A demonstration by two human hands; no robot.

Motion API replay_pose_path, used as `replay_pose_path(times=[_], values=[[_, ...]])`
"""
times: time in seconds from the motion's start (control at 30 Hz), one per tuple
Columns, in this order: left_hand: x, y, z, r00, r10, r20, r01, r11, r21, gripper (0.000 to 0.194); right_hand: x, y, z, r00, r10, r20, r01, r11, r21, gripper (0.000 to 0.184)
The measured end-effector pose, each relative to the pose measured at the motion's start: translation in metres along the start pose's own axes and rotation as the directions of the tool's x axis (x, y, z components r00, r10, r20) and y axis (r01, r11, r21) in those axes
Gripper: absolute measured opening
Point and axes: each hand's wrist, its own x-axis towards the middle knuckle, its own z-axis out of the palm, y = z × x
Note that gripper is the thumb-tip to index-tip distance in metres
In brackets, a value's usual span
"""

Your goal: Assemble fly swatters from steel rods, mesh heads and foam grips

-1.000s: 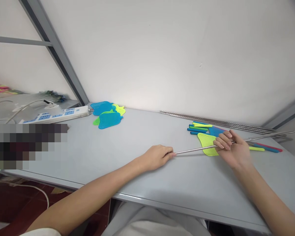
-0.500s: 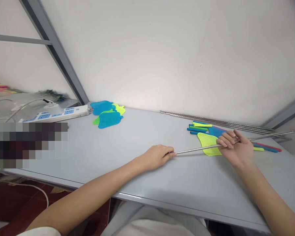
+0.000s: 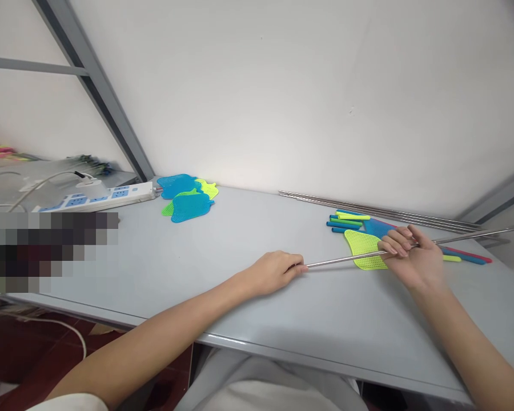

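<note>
Since my right hand (image 3: 420, 267) curls only loosely round the metal rod (image 3: 338, 260) my left hand (image 3: 278, 273) pinches, a tug could slip it.

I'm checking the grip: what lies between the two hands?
In the head view, a thin metal rod spans from the left hand to the right hand, crossing in front of a yellow-green fly-swatter head.

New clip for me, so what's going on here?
A person is holding a thin metal rod slantwise over a table. The left hand grips it near one end; the right hand, palm up, curls its fingers over it farther along. More rods lie by the wall, and colored mesh paddles lie in a pile off to the left.
</note>
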Motion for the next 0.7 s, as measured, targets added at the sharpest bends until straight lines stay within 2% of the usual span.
replay_pose_path(times=[0.7], values=[[-0.0004,0.0048,-0.0036,0.998,-0.054,0.017,0.054,0.998,-0.014,0.038,0.0034,0.0034,-0.0037,0.997,0.064,-0.047,-0.059,0.994,0.091,0.021]])
